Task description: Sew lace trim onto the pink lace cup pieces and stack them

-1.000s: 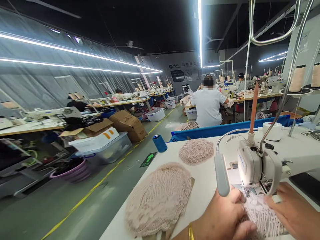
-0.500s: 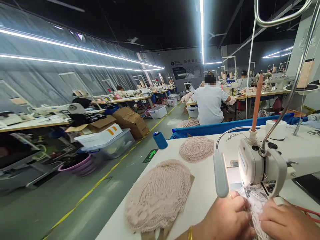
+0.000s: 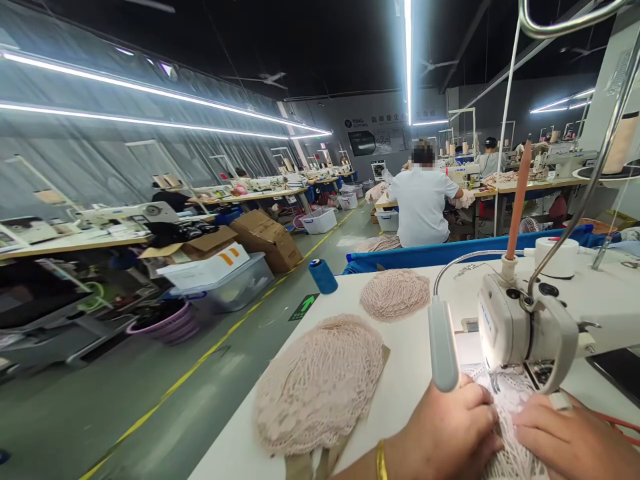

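Observation:
A pale pink piece of lace fabric [image 3: 507,423] lies beneath the needle of a white sewing machine [image 3: 505,327]. On the left side of the lace, my left hand [image 3: 455,423], with a gold bracelet at the wrist, presses and grips it with curled fingers. My right hand [image 3: 570,433] holds the lace from the other side, fingers bent and close together. Both hands are just in front of the presser foot, and some fingertips are hidden. A grey lamp [image 3: 444,343] lights the stitching spot. To the left lies a large lace stack [image 3: 320,387], with a smaller lace stack [image 3: 395,295] behind it.
A blue thread cone [image 3: 323,277] stands at the table's left edge. A white thread cone [image 3: 556,258] sits behind the machine, and a dark flat object [image 3: 620,373] lies at the right. Beyond the blue cloth trough [image 3: 390,255], a person in white [image 3: 423,207] sits facing away.
The lace has spread out more under the machine, with more of it showing around the presser foot and between my hands. My hands stay close to the needle; the view has shifted slightly.

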`<action>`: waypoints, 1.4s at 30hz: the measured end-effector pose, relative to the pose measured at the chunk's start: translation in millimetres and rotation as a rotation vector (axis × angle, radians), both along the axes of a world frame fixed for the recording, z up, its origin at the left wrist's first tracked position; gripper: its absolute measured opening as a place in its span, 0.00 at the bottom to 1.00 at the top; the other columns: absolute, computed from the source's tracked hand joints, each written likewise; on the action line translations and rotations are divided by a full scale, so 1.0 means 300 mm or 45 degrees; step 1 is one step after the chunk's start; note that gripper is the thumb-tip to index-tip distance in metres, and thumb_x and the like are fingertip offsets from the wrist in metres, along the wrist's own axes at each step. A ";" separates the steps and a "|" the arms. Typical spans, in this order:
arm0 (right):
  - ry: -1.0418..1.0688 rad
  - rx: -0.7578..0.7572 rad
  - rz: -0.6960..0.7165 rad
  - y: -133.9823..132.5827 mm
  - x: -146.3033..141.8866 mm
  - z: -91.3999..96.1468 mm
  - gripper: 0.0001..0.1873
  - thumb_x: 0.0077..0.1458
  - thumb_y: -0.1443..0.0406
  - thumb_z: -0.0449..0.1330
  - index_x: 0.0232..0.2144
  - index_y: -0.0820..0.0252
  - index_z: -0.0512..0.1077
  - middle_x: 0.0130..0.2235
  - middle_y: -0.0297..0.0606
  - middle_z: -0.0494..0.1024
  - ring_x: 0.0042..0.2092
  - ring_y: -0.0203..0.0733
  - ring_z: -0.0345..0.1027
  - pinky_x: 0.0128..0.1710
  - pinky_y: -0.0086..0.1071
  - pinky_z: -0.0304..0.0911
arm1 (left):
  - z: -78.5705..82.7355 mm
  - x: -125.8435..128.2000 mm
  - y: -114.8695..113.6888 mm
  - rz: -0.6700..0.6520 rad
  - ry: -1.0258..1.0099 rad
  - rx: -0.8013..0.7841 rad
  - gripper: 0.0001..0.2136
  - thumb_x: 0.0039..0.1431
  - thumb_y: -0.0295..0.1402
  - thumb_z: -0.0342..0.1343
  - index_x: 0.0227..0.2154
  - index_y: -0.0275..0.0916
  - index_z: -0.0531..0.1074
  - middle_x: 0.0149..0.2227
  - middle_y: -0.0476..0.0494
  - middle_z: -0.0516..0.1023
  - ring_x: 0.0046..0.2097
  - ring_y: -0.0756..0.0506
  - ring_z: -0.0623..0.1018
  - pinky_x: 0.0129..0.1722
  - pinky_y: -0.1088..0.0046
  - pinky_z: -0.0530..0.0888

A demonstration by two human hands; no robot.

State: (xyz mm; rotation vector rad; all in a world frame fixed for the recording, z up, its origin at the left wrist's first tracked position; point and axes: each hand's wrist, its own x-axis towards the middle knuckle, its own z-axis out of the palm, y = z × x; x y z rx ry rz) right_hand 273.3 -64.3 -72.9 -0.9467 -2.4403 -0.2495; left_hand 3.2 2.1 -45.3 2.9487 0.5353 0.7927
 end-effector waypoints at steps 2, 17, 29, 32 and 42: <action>0.004 0.024 0.000 -0.002 -0.001 -0.005 0.19 0.56 0.74 0.54 0.46 0.50 0.74 0.43 0.35 0.86 0.38 0.45 0.77 0.45 0.37 0.68 | 0.009 -0.002 -0.003 0.039 0.007 -0.019 0.08 0.68 0.39 0.65 0.42 0.40 0.78 0.40 0.44 0.83 0.41 0.42 0.81 0.44 0.61 0.74; -0.052 -0.122 0.026 -0.010 0.001 0.078 0.11 0.74 0.54 0.61 0.52 0.48 0.76 0.48 0.34 0.86 0.42 0.46 0.81 0.47 0.37 0.72 | -0.010 -0.016 -0.011 0.036 0.074 -0.245 0.22 0.65 0.52 0.68 0.50 0.40 0.76 0.45 0.39 0.80 0.44 0.39 0.79 0.50 0.60 0.76; 0.629 -0.420 -0.382 -0.007 -0.066 0.096 0.14 0.77 0.54 0.55 0.42 0.49 0.79 0.39 0.32 0.88 0.40 0.44 0.85 0.40 0.30 0.78 | 0.010 0.073 0.009 0.325 -0.123 -0.627 0.11 0.59 0.36 0.72 0.32 0.39 0.75 0.41 0.45 0.74 0.43 0.42 0.75 0.47 0.65 0.75; 0.845 -0.574 -0.505 0.001 -0.085 0.093 0.20 0.76 0.48 0.55 0.42 0.50 0.81 0.38 0.33 0.89 0.37 0.47 0.86 0.38 0.32 0.79 | 0.021 0.096 0.014 0.361 -0.174 -0.688 0.10 0.57 0.31 0.72 0.31 0.40 0.74 0.40 0.48 0.74 0.42 0.44 0.75 0.46 0.68 0.75; 0.991 -0.684 -0.472 -0.003 -0.119 0.090 0.25 0.74 0.44 0.56 0.35 0.51 0.80 0.37 0.36 0.87 0.43 0.50 0.84 0.45 0.34 0.75 | 0.007 0.111 0.011 0.355 -0.215 -0.590 0.13 0.61 0.33 0.69 0.25 0.39 0.71 0.36 0.47 0.75 0.41 0.44 0.76 0.43 0.68 0.72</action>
